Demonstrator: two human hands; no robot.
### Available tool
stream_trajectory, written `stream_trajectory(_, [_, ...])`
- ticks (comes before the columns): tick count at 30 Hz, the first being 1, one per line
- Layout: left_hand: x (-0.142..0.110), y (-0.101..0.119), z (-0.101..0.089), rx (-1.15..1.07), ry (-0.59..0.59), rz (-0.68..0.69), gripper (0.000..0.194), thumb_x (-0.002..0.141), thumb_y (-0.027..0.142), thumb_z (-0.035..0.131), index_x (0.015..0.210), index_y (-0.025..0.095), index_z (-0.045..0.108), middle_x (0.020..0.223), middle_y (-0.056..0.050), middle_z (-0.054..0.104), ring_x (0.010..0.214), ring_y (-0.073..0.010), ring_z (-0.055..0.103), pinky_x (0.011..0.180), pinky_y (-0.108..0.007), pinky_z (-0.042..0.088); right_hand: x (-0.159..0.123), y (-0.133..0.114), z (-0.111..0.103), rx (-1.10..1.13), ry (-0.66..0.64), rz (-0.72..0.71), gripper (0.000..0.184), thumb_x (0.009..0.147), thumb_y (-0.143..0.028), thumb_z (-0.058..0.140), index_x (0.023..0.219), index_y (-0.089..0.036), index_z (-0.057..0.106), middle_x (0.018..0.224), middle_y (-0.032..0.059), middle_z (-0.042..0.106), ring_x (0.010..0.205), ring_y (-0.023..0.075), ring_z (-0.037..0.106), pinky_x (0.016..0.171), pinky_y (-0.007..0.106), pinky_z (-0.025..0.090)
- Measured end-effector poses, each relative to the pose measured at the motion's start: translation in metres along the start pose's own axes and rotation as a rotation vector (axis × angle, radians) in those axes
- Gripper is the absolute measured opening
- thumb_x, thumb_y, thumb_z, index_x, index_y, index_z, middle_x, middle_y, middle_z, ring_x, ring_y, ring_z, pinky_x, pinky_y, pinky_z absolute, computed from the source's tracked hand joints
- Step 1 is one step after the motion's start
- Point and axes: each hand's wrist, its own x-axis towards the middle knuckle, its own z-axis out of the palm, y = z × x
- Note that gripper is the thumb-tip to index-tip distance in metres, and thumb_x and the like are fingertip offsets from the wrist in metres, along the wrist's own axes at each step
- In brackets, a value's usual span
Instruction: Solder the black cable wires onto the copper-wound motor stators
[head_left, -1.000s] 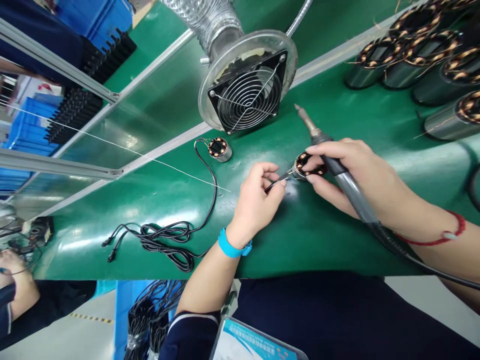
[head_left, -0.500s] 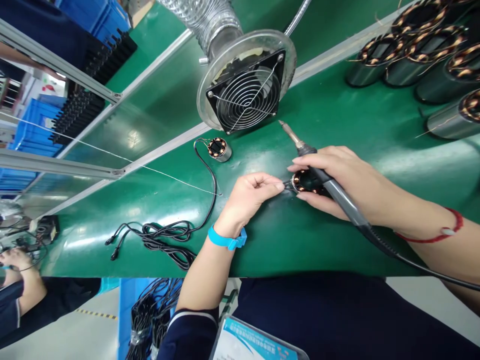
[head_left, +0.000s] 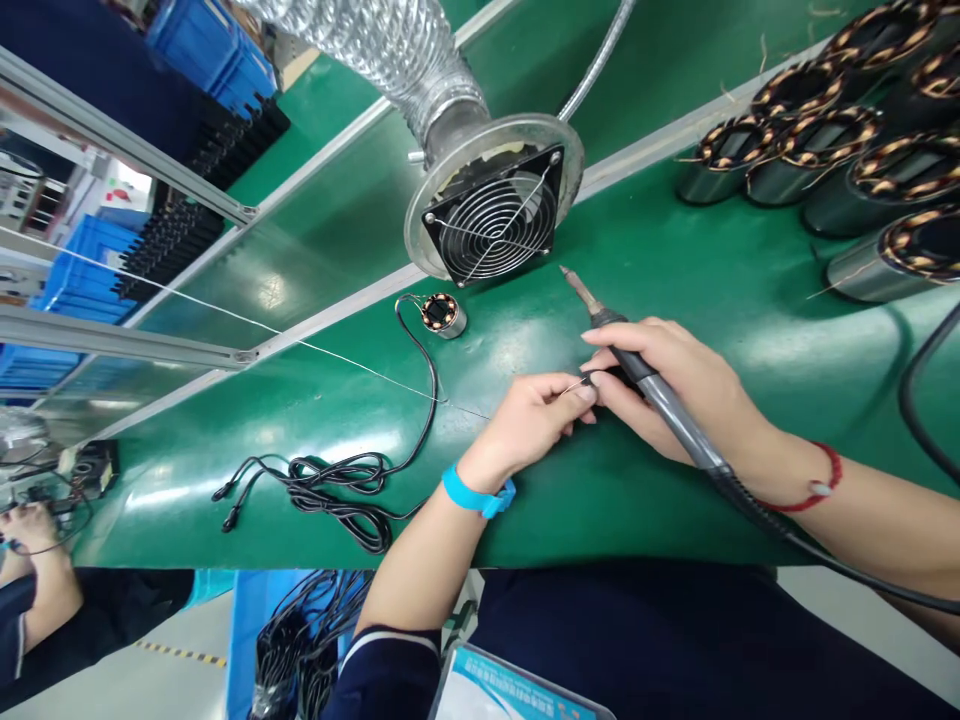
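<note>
My right hand (head_left: 679, 385) is wrapped round a soldering iron (head_left: 652, 385), whose metal tip points up and left toward the fan. The same hand covers a small copper-wound stator, now almost hidden beneath its fingers. My left hand (head_left: 536, 420), with a blue wrist strap (head_left: 476, 495), pinches thin wire ends right against the right hand's fingertips. A thin strand of solder wire (head_left: 360, 365) runs in from the left toward my hands. Both hands rest over the green belt (head_left: 600, 500).
A fume fan (head_left: 491, 210) on a silver duct stands just behind my hands. A second small stator (head_left: 442, 315) with a black cable (head_left: 337, 480) lies to the left. Several larger stators (head_left: 840, 150) stand at the back right. Another person's hand (head_left: 30, 525) works at far left.
My hands have closed together, and the small stator, plainly visible before, is now hidden under my right fingers. The soldering iron's tip has dropped lower and shifted left.
</note>
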Motion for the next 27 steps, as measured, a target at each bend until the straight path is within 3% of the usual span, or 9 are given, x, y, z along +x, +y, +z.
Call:
stream_trajectory(4, [-0.002, 0.004, -0.010, 0.206, 0.207, 0.147, 0.020, 0.090, 0.020, 0.057, 0.072, 0.017, 0.064, 0.067, 0.002, 0.059, 0.065, -0.0112, 0.050, 0.066, -0.024, 0.040, 0.002, -0.004, -0.001, 0.032, -0.006, 0.080, 0.036, 0.099, -0.019, 0.054, 0.133, -0.027, 0.050, 0.099, 0.0031, 0.073, 0.090, 0.0240, 0.071, 0.079, 0.041, 0.058])
stream_trajectory(9, [-0.012, 0.012, -0.068, 0.456, 0.596, 0.244, 0.017, 0.092, 0.017, 0.055, 0.078, 0.016, 0.065, 0.077, 0.000, 0.063, 0.077, -0.0143, 0.057, 0.076, -0.026, 0.044, -0.001, 0.011, -0.019, -0.010, 0.012, 0.066, 0.047, 0.095, -0.018, 0.061, 0.138, -0.033, 0.050, 0.103, 0.0030, 0.075, 0.095, 0.0242, 0.074, 0.079, 0.033, 0.061])
stream_trajectory(12, [-0.016, 0.018, -0.098, 0.563, 0.778, 0.263, 0.014, 0.091, 0.018, 0.059, 0.102, 0.015, 0.067, 0.088, -0.002, 0.066, 0.083, -0.0154, 0.060, 0.082, -0.027, 0.048, -0.001, 0.019, -0.026, -0.052, 0.045, 0.092, 0.049, 0.095, -0.019, 0.063, 0.139, -0.036, 0.049, 0.102, 0.0026, 0.076, 0.095, 0.0244, 0.075, 0.079, 0.031, 0.062])
stream_trajectory(15, [-0.014, 0.028, -0.108, 0.733, 0.661, 0.144, 0.043, 0.087, 0.019, 0.067, 0.130, 0.016, 0.063, 0.097, -0.005, 0.070, 0.091, -0.0191, 0.065, 0.089, -0.031, 0.051, 0.001, 0.017, -0.028, -0.039, 0.048, 0.037, 0.050, 0.096, -0.021, 0.062, 0.140, -0.038, 0.048, 0.100, 0.0020, 0.076, 0.090, 0.0252, 0.076, 0.075, 0.031, 0.064])
stream_trajectory(18, [-0.010, 0.039, -0.106, 0.866, 0.564, -0.024, 0.047, 0.087, 0.018, 0.067, 0.133, 0.020, 0.064, 0.104, -0.007, 0.075, 0.099, -0.0239, 0.070, 0.092, -0.033, 0.052, 0.006, 0.011, -0.029, 0.002, 0.007, 0.031, 0.050, 0.096, -0.021, 0.060, 0.140, -0.043, 0.047, 0.100, 0.0007, 0.076, 0.088, 0.0257, 0.076, 0.074, 0.032, 0.065])
stream_trajectory(22, [0.000, 0.053, -0.118, 0.903, 0.567, -0.071, 0.031, 0.085, 0.014, 0.069, 0.114, 0.019, 0.074, 0.103, -0.007, 0.078, 0.098, -0.0227, 0.072, 0.085, -0.028, 0.053, 0.013, 0.015, -0.032, 0.027, 0.035, 0.009, 0.039, 0.096, -0.027, 0.058, 0.132, -0.041, 0.053, 0.095, 0.0009, 0.076, 0.079, 0.0276, 0.075, 0.066, 0.034, 0.066])
stream_trajectory(25, [0.018, 0.070, -0.143, 0.913, 0.643, -0.063, 0.026, 0.084, 0.011, 0.068, 0.109, 0.015, 0.075, 0.099, -0.008, 0.079, 0.093, -0.0218, 0.073, 0.084, -0.029, 0.054, 0.011, 0.026, -0.026, 0.048, 0.033, -0.023, 0.036, 0.093, -0.031, 0.063, 0.126, -0.043, 0.056, 0.090, -0.0019, 0.076, 0.073, 0.0259, 0.075, 0.056, 0.030, 0.064])
stream_trajectory(27, [0.038, 0.085, -0.160, 0.930, 0.733, -0.048, 0.026, 0.086, 0.010, 0.065, 0.110, 0.014, 0.075, 0.108, -0.011, 0.078, 0.101, -0.0229, 0.072, 0.090, -0.030, 0.054, 0.003, 0.034, -0.016, 0.074, 0.079, 0.013, 0.031, 0.092, -0.040, 0.062, 0.123, -0.043, 0.058, 0.088, -0.0013, 0.076, 0.072, 0.0254, 0.075, 0.053, 0.031, 0.063])
